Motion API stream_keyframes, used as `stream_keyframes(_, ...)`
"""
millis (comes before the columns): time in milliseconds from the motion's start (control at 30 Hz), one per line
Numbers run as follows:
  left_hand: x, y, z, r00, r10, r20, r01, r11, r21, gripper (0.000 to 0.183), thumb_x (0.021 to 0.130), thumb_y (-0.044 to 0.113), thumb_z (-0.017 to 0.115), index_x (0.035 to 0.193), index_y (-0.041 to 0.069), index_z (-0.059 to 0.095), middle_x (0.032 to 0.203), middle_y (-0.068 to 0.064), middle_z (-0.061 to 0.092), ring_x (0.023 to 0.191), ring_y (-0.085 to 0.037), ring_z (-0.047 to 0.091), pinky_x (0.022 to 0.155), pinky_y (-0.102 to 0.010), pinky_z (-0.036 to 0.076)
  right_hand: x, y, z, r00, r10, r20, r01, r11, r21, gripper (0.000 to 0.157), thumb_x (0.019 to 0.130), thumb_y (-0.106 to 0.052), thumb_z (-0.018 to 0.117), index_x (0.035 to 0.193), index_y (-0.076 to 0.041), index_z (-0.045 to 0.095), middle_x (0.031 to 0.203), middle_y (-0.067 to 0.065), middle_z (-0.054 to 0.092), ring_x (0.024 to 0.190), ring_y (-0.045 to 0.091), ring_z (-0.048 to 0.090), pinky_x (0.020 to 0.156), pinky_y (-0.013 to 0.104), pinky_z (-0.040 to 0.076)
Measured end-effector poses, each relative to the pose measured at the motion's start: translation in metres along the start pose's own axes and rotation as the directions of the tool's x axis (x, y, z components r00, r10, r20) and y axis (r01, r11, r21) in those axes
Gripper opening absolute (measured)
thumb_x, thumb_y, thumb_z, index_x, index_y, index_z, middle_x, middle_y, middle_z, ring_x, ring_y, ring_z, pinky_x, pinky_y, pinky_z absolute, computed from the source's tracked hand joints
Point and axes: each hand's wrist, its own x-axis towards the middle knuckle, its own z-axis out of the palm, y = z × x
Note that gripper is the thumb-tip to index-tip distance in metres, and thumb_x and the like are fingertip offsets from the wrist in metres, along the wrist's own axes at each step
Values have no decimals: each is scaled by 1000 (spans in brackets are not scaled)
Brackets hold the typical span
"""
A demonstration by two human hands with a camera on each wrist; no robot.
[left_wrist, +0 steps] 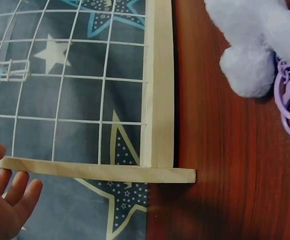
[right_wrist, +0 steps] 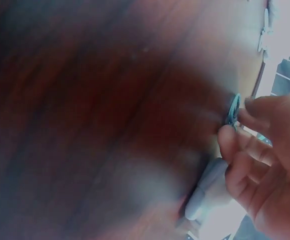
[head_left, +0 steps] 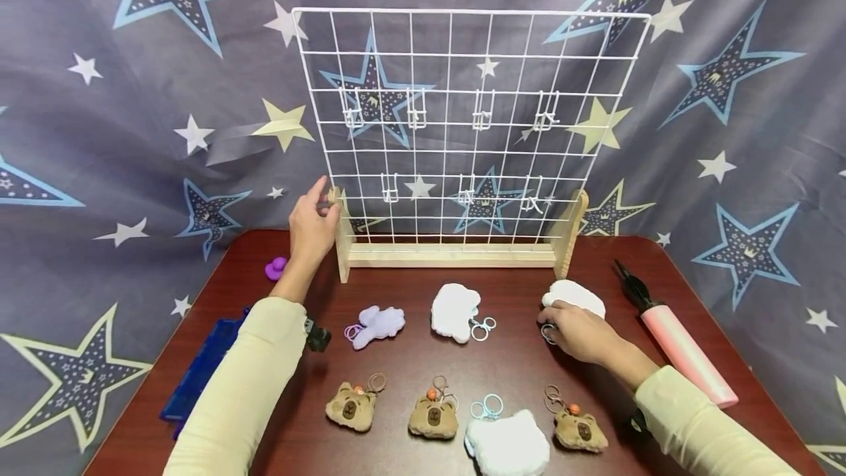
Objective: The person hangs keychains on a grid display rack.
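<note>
white wire-grid rack [head_left: 450, 55]: standing, wooden base [head_left: 452, 256] | white plush keychain [head_left: 576, 295]: before its right end, ring [right_wrist: 232, 112] pinched in fingers [right_wrist: 228, 139]

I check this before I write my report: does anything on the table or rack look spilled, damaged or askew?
Nothing stands out. I see no spill or breakage; the white grid stands upright in its wooden base, and several plush keychains lie on the table.

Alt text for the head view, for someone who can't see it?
A person's right hand pinches the ring of a white plush keychain on a reddish-brown table, with the left hand at the wooden stand of a white wire grid panel. Six more plush keychains lie nearby.
</note>
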Motion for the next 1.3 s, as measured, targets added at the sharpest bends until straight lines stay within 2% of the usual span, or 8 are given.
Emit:
stream_keyframes(233, 3, -1, -2, 1000, 8, -30, -7, 999, 45, 50, 92, 10, 68, 141, 15, 62, 108, -23, 68, 100, -39, 64, 92, -52, 49, 0, -1, -3, 999, 3, 45, -2, 1000, -23, 25, 82, -19, 82, 104, -11, 71, 101, 3, 66, 84, 17, 66, 71, 38, 56)
stream_keyframes(500, 4, -2, 2, 999, 31, -24, -29, 998, 61, 47, 94, 12, 67, 140, 15, 63, 109, -23, 67, 103, -40, 62, 92, -52, 48, 1, -1, -5, 998, 22, 57, -21, 999, -28, 28, 77, -9, 82, 103, -8, 73, 101, 6, 69, 87, 21, 68, 72, 39, 57)
stream_keyframes(867, 3, -4, 6, 998, 44, -48, -41, 997, 58, 46, 92, 10, 66, 138, 14, 65, 107, -22, 68, 100, -39, 62, 89, -51, 48, 2, 0, -4, 997, 41, 59, -40, 999, -11, 24, 75, -10, 80, 97, -11, 71, 95, 3, 66, 79, 16, 62, 68, 37, 55)
stream_keyframes(1300, 3, -5, 9, 998, 41, -54, -37, 997, 60, 46, 93, 12, 66, 138, 14, 64, 109, -26, 66, 104, -43, 61, 92, -55, 47, -8, 8, -3, 997, 33, 67, -33, 999, -12, 38, 70, 1, 76, 107, -9, 72, 107, 7, 67, 87, 20, 67, 68, 36, 55)
